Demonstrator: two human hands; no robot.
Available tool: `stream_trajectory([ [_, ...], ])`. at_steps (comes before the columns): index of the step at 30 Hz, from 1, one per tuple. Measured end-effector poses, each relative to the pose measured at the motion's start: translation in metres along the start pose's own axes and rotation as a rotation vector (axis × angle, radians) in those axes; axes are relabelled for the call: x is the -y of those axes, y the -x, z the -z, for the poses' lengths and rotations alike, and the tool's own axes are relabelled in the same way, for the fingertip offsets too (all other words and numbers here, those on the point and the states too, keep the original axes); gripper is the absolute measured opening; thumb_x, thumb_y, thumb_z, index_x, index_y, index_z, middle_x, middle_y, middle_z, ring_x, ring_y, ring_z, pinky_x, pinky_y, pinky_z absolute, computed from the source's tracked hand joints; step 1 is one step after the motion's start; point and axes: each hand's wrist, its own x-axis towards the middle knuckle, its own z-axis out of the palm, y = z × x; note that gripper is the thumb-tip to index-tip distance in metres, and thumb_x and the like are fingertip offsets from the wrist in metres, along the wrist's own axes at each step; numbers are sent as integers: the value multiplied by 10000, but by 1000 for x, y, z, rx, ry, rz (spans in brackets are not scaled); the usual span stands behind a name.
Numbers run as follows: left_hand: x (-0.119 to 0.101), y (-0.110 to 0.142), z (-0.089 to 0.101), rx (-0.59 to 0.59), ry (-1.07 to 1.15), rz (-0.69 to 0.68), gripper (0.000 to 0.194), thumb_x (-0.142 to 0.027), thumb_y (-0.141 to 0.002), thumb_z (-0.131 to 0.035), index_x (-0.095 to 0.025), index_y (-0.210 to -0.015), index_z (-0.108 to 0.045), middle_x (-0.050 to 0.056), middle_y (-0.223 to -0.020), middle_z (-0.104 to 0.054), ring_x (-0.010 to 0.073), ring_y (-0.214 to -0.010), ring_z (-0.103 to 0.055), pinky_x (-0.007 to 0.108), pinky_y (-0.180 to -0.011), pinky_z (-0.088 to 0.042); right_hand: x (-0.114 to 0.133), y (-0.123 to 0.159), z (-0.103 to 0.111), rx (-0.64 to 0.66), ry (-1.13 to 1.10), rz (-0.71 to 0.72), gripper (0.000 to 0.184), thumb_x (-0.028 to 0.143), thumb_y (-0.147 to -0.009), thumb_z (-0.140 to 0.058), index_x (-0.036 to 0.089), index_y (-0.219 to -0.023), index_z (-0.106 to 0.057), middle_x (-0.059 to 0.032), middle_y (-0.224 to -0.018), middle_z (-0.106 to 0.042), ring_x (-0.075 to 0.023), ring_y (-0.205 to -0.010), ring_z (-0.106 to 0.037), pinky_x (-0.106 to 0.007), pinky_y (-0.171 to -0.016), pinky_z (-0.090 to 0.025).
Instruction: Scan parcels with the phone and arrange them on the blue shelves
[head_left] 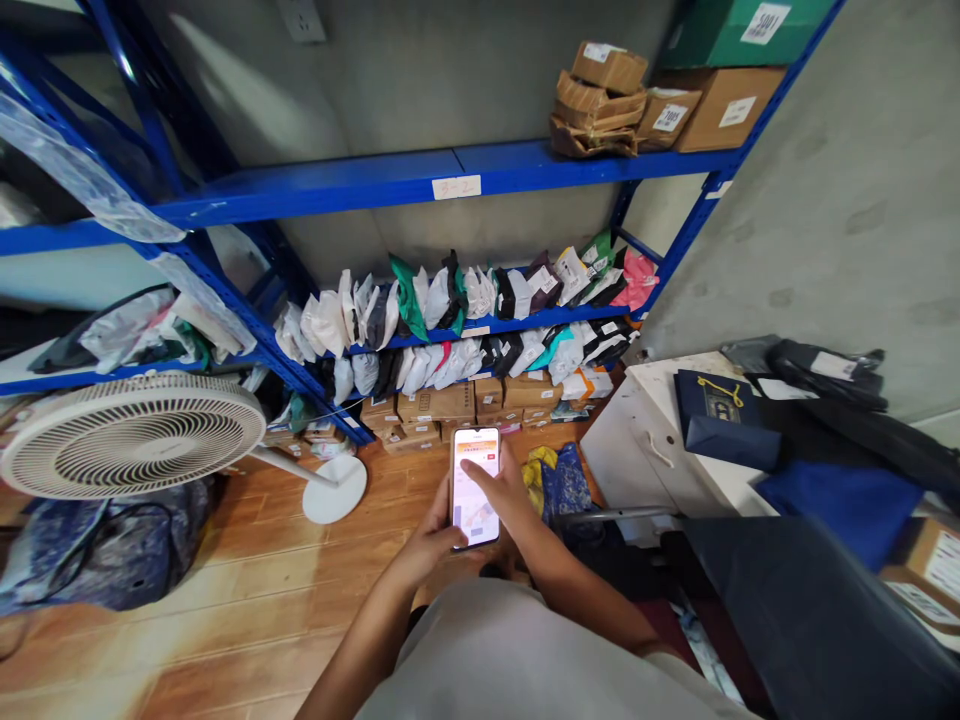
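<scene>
Looking through the head view, I find both hands together on a phone [480, 492], held in front of the person's body with its screen lit. The left hand [431, 530] grips its lower left side, thumb by the bottom of the screen; the right hand [508, 490] holds the right edge, thumb over the upper part, whether touching I can't tell. Beyond, I see blue shelving [337, 192] with rows of bagged parcels [328, 322]. A white fan [139, 435] stands left; at right, a white worktop [654, 387] carries a navy bag [731, 452].
</scene>
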Motion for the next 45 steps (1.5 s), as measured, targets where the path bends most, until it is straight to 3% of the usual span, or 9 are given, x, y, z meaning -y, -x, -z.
stream_trajectory([
  [5,-5,1,-4,31,-70,-105,1076,-64,-568,-544,-339,-1527,-140,0,-1523,-332,329,-1282,-374,443,-1005,-449,0,-1,-1,-4,9,7,394,366,-734,-749,233,-1041,-542,-40,-970,-701,-253,-912,-681,-394,-842,-531],
  [10,-3,1,-1,40,-69,-71,1071,-78,-577,-546,-369,-1522,-135,-14,-1569,-232,364,-1312,-332,443,-896,-517,7,0,-2,-9,15,6,402,348,-737,-726,242,-1083,-550,-37,-960,-704,-249,-874,-688,-389,-814,-538],
  [15,-3,0,2,32,-127,-170,1062,-55,-554,-532,-308,-1526,-184,-11,-1543,-303,330,-1364,-290,450,-1110,-316,8,2,-4,-21,27,-5,333,340,-754,-701,250,-1037,-552,-40,-988,-694,-248,-918,-675,-383,-848,-523],
  [17,-5,1,2,37,-103,-149,1073,-53,-549,-525,-322,-1526,-173,-21,-1547,-295,331,-1363,-296,451,-1111,-314,6,2,-3,0,23,-6,297,336,-779,-668,255,-1042,-556,-39,-1013,-690,-243,-947,-663,-377,-869,-513],
  [23,-15,10,-1,-48,136,-5,1104,-82,-544,-514,-343,-1530,-88,12,-1480,-407,333,-1222,-456,373,-834,-533,0,5,19,294,0,-41,283,209,-741,-592,245,-1020,-619,-10,-987,-703,-232,-916,-643,-357,-801,-514],
  [29,-16,13,0,-73,200,-4,1141,-91,-525,-507,-365,-1526,-31,48,-1452,-437,353,-1097,-536,310,-554,-564,2,8,36,496,1,-56,483,132,-665,-575,250,-1131,-622,8,-1003,-704,-214,-891,-616,-322,-769,-493],
  [34,-17,12,1,-75,205,-12,1151,-86,-530,-510,-367,-1524,-3,44,-1469,-417,359,-1130,-524,309,-584,-569,1,7,32,468,-5,-67,462,137,-684,-517,254,-1116,-632,15,-911,-703,-195,-804,-613,-292,-686,-496],
  [40,-19,10,1,-59,196,2,1127,-72,-533,-522,-372,-1523,-74,31,-1484,-395,344,-1206,-470,304,-684,-568,-2,-4,18,277,10,-28,165,325,-815,-546,222,-876,-659,-12,-850,-711,-215,-772,-630,-340,-741,-506],
  [45,-17,9,2,-46,156,-17,1092,-63,-535,-530,-357,-1519,-157,28,-1498,-376,348,-1241,-438,307,-705,-567,-5,-12,9,157,32,12,271,467,-877,-508,229,-851,-634,-22,-781,-707,-236,-723,-649,-350,-664,-510],
])
